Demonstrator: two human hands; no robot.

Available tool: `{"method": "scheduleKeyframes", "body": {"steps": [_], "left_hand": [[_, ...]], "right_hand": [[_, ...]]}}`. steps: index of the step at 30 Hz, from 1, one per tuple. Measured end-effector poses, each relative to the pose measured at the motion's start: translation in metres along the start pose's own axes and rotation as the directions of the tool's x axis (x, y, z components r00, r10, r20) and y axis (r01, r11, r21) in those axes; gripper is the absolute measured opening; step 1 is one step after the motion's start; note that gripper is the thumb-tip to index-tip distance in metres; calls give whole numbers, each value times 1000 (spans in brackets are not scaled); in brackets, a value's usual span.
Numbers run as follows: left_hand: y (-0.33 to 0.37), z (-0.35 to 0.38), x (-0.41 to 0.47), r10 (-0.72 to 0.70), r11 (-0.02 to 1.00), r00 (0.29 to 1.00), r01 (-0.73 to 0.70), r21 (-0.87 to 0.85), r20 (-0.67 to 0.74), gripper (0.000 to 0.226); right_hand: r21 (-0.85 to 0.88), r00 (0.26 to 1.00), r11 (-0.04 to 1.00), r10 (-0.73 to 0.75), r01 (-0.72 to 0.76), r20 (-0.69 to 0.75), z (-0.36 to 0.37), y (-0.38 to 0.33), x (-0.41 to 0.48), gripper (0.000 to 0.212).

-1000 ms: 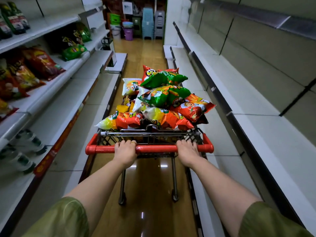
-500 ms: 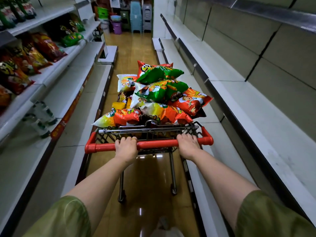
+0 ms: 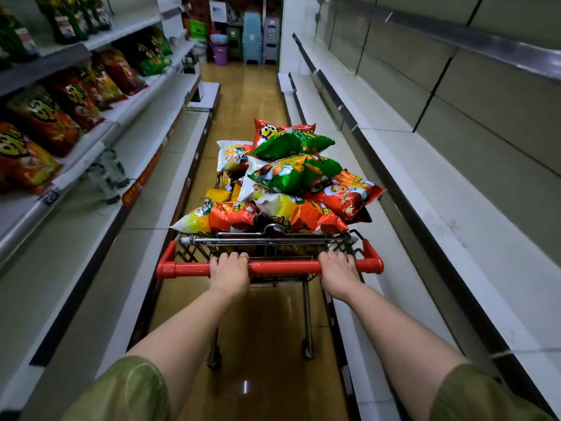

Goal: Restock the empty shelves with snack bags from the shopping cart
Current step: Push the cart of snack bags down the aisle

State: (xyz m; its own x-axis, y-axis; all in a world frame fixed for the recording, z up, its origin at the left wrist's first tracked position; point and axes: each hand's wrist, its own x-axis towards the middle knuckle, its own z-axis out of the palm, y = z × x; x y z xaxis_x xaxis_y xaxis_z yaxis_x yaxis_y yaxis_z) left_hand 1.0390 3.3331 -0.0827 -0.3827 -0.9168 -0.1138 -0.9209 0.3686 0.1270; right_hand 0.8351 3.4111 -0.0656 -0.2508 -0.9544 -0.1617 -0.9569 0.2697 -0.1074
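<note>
Both hands, left hand (image 3: 229, 272) and right hand (image 3: 339, 273), grip the cart handle (image 3: 282, 267), arms outstretched.

The shopping cart (image 3: 264, 240), a small wire basket with a red handle (image 3: 282, 268), stands in the aisle between the shelving, heaped well above its rim with puffed snack bags (image 3: 291, 177). Two green bags (image 3: 293, 142) lie on top of the pile, a red bag (image 3: 346, 192) leans out over the right side, two yellow-and-orange bags (image 3: 218, 216) lie flat across the near edge, and a white bag (image 3: 232, 153) sits at the far left. The empty shelves (image 3: 440, 189), white boards against grey back panels, run along the right of the cart.
</note>
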Motion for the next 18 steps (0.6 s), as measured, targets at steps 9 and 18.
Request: {"method": "scheduleKeyframes", "body": {"steps": [9, 18], "left_hand": [[9, 17, -145, -6, 1000, 1000, 6, -8, -2, 41], [12, 32, -280, 7, 1000, 999, -6, -26, 34, 41]], "right_hand": [[-18, 1000, 1000, -17, 17, -6, 24, -5, -144, 38], [-22, 1000, 1000, -2, 2, 4, 48, -15, -277, 37]]}}
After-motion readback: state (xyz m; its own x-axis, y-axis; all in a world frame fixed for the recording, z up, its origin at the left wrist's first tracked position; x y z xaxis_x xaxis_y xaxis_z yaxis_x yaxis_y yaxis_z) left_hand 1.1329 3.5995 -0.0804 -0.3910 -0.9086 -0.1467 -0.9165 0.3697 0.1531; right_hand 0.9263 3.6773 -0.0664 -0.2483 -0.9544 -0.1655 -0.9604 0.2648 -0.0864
